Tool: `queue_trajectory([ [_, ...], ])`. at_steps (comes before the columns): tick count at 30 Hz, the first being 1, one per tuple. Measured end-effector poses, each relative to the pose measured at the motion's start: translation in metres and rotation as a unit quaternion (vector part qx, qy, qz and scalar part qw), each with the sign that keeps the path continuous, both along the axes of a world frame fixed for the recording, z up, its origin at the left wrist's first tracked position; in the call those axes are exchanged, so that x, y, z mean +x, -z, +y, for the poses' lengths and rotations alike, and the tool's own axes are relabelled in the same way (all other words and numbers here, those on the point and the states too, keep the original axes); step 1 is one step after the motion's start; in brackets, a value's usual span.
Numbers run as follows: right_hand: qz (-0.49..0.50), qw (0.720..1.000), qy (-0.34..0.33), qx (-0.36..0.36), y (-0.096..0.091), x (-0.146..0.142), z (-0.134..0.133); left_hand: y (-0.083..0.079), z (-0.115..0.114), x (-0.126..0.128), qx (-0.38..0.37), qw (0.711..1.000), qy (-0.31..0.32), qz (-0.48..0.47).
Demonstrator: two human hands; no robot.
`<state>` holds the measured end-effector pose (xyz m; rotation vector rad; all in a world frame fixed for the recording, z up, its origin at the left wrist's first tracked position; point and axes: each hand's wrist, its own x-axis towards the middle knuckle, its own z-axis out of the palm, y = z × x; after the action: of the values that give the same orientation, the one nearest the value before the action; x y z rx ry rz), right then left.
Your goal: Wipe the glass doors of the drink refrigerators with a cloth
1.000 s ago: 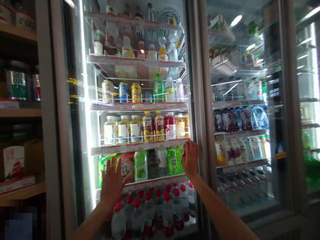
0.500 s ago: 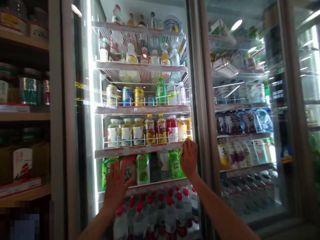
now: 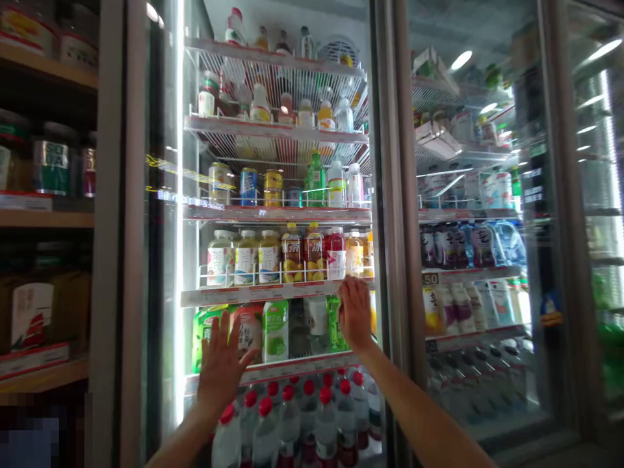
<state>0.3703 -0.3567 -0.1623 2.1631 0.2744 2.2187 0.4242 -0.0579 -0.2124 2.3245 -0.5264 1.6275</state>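
Observation:
My left hand is raised with its fingers spread, holding nothing, in front of the lower shelf of a lit drinks fridge. Behind its fingers are a green-labelled bottle and a red-labelled bottle. To the right of them stands a green and white bottle. My right hand is at the same shelf's right end, its fingers curled just below the shelf edge above. A bright green bottle is right beside it, partly covered. What the fingers hold, if anything, is hidden.
Several red-capped bottles stand on the bottom level. Tea and juice bottles line the shelf above, behind a wire guard. A metal door frame rises on the right; wooden shelves with jars are at left.
My right hand has shifted a little left and slightly down, covering more of the green bottles. My left hand remains spread at about the same place. The view has moved slightly.

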Motion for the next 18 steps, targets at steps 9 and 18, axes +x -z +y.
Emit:
queue_trajectory([
  [9,-0.050,0.997,0.016,0.055,-0.027,0.003,-0.013,0.001,0.002,0.003,0.007,1.000,-0.018,-0.013],
  [18,0.017,0.992,-0.001,-0.124,-0.029,-0.002,0.003,0.006,0.002,0.010,0.008,0.999,-0.016,-0.051],
])
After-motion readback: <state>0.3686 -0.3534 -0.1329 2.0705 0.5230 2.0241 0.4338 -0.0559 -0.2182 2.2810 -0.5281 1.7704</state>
